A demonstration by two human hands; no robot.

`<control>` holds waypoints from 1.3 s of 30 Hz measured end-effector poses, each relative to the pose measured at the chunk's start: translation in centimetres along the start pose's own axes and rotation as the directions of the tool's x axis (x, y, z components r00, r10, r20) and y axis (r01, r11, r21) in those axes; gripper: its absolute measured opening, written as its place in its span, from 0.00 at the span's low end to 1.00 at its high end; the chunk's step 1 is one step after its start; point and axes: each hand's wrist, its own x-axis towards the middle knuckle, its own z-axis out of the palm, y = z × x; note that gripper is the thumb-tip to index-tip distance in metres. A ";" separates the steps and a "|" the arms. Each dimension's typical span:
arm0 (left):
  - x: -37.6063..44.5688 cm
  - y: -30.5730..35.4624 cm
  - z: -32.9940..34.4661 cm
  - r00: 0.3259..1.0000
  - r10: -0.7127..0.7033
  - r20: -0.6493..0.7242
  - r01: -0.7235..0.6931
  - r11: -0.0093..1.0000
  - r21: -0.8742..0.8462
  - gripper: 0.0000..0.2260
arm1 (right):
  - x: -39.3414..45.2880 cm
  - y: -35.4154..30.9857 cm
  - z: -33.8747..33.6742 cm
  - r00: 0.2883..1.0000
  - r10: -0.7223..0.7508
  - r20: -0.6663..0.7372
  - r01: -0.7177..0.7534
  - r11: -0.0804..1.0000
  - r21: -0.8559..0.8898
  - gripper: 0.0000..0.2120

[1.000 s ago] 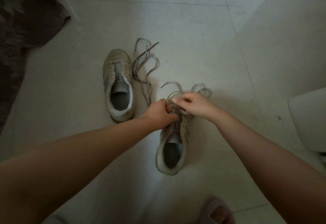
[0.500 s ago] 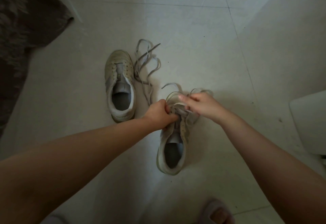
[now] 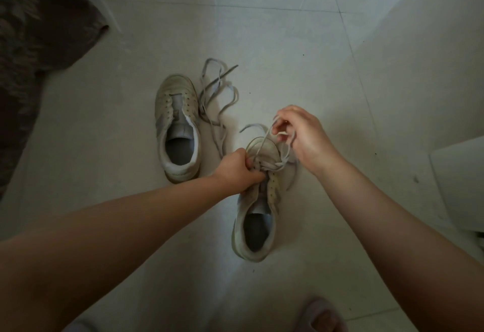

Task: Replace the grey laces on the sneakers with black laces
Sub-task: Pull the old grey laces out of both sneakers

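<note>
Two worn white sneakers lie on the pale tiled floor. The left sneaker (image 3: 176, 127) has no lace, and a loose grey lace (image 3: 218, 96) lies in loops beside it. My left hand (image 3: 237, 170) grips the right sneaker (image 3: 258, 211) at its eyelet area near the toe. My right hand (image 3: 301, 135) is raised above the toe and pinches the grey lace (image 3: 264, 143) of that shoe, a strand running taut from my fingers down to the eyelets. No black laces are in view.
A dark patterned rug (image 3: 31, 56) covers the floor at the left. A white wall (image 3: 432, 43) rises at the right, with a white object (image 3: 461, 182) at the right edge. A foot in a slipper (image 3: 323, 316) shows at the bottom.
My right hand has lifted up and to the right from the shoe's toe, drawing a length of grey lace out of the eyelets. My left hand has kept its grip on the shoe.
</note>
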 end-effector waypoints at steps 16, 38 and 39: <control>-0.4 0.3 -0.6 0.996 0.077 0.054 -0.075 0.996 -0.039 0.13 | -0.1 3.6 0.4 0.908 -0.033 0.418 0.413 0.238 -0.879 0.13; -0.2 0.2 -0.2 0.996 0.078 0.035 -0.076 0.995 -0.056 0.13 | -2.8 1.8 1.1 0.891 0.018 0.454 0.454 -0.006 -0.891 0.37; -0.3 0.2 -0.2 0.996 0.085 0.034 -0.084 0.995 -0.053 0.13 | -3.0 2.1 1.3 0.884 0.038 0.466 0.467 -0.027 -0.884 0.35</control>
